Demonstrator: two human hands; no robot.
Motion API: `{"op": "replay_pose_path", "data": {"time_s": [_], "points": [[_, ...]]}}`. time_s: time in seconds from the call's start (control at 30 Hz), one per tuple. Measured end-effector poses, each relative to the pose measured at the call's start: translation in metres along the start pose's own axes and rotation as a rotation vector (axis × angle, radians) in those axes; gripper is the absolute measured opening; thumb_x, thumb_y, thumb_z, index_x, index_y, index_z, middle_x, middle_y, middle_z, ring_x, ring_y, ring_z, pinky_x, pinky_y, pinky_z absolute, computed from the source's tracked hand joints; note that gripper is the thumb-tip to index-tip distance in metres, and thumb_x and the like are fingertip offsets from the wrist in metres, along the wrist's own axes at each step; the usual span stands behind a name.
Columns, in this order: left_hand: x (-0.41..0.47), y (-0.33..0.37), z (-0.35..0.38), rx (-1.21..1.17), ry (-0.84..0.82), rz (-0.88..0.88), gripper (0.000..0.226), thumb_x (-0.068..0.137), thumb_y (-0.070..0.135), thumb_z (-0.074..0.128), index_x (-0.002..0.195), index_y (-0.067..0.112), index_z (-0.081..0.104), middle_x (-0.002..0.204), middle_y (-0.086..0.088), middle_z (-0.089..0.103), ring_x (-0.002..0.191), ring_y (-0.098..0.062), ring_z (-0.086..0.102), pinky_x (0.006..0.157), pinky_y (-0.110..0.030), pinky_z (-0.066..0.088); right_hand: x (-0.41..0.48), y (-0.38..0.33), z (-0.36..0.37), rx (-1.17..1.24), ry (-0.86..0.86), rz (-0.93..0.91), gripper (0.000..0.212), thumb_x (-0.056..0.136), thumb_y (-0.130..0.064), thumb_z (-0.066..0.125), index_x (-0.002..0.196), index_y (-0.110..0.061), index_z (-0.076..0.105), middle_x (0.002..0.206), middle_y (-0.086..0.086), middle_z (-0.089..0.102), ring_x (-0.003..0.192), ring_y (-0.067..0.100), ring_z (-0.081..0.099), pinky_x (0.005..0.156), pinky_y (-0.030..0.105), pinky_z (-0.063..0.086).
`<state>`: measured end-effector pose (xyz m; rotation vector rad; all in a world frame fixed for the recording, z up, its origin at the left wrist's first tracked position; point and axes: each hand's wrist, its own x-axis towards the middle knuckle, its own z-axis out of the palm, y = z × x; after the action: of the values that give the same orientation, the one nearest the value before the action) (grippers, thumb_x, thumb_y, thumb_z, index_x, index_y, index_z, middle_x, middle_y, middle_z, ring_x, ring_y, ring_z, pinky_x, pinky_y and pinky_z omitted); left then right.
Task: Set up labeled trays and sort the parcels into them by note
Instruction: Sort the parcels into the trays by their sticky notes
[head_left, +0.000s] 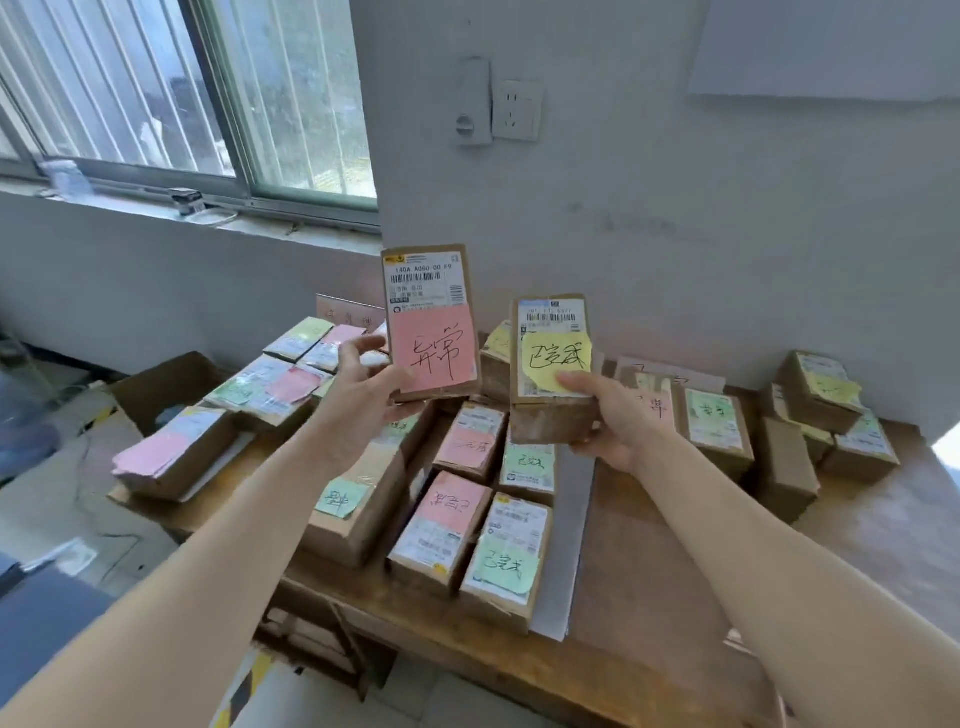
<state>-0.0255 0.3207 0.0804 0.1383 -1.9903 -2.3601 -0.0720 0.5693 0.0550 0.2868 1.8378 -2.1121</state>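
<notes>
My left hand (358, 387) grips a slim brown parcel (428, 291) upright by its lower left edge; a pink handwritten note (434, 356) covers its lower half. My right hand (618, 415) holds a thicker brown parcel (550, 421) from below right, thumb pressing on its yellow handwritten note (558, 358). Both parcels are raised above the wooden table (649, 597). Beneath them lie several cardboard parcels with pink, green and yellow notes, in groups at the left (270, 389), the middle (467, 525) and the right (821, 415).
A white paper sheet (574, 571) lies under the middle group. An open cardboard box (156, 387) stands beyond the table's left corner. The wall with a socket (517, 110) is right behind the table, and a window (182, 88) is at the upper left.
</notes>
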Motion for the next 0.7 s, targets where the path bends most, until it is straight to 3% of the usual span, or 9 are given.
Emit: {"op": "replay_pose_path", "data": {"time_s": [0.23,0.33,0.43,0.57,0.7], "points": [[0.02,0.003,-0.085,0.053,-0.063,-0.063,0.043,0.093,0.001,0.05,0.126,0.02,0.028,0.113,-0.014,0.06,0.102,-0.022,0.064,0.078,-0.033,0.058,0.019,0.035,0.08,0.041,0.09,0.104,0.026,0.087,-0.028,0.064,0.11,-0.019,0.059,0.098,0.003,0.067,0.089,0.022,0.064,0.063,0.036,0.049],[0.028,-0.003,-0.101,0.106,-0.085,-0.083,0.045,0.093,0.001,0.05,0.127,0.019,0.029,0.112,-0.014,0.06,0.101,-0.023,0.063,0.075,-0.029,0.058,0.026,0.046,0.095,0.083,0.123,0.134,0.016,0.087,-0.026,0.064,0.1,-0.02,0.06,0.094,0.003,0.069,0.086,0.022,0.066,0.073,0.041,0.054],[0.04,-0.011,-0.111,0.125,-0.096,-0.118,0.044,0.092,0.002,0.052,0.125,0.021,0.03,0.114,-0.014,0.059,0.102,-0.024,0.064,0.081,-0.034,0.057,0.038,0.051,0.106,0.097,0.154,0.167,0.016,0.085,-0.027,0.066,0.098,-0.019,0.06,0.09,0.004,0.07,0.084,0.022,0.066,0.082,0.045,0.053],[0.057,-0.018,-0.12,0.146,-0.082,-0.147,0.045,0.092,0.003,0.053,0.126,0.021,0.03,0.114,-0.014,0.059,0.098,-0.021,0.065,0.07,-0.025,0.058,0.059,0.053,0.115,0.135,0.159,0.211,0.009,0.088,-0.025,0.063,0.092,-0.018,0.059,0.082,0.004,0.067,0.074,0.02,0.064,0.062,0.035,0.051],[0.078,-0.021,-0.124,0.192,-0.061,-0.173,0.045,0.093,0.005,0.054,0.128,0.019,0.029,0.113,-0.013,0.058,0.096,-0.02,0.065,0.063,-0.022,0.056,0.079,0.057,0.117,0.146,0.155,0.238,0.007,0.089,-0.024,0.062,0.089,-0.018,0.058,0.078,0.004,0.067,0.069,0.018,0.063,0.057,0.033,0.049]]}}
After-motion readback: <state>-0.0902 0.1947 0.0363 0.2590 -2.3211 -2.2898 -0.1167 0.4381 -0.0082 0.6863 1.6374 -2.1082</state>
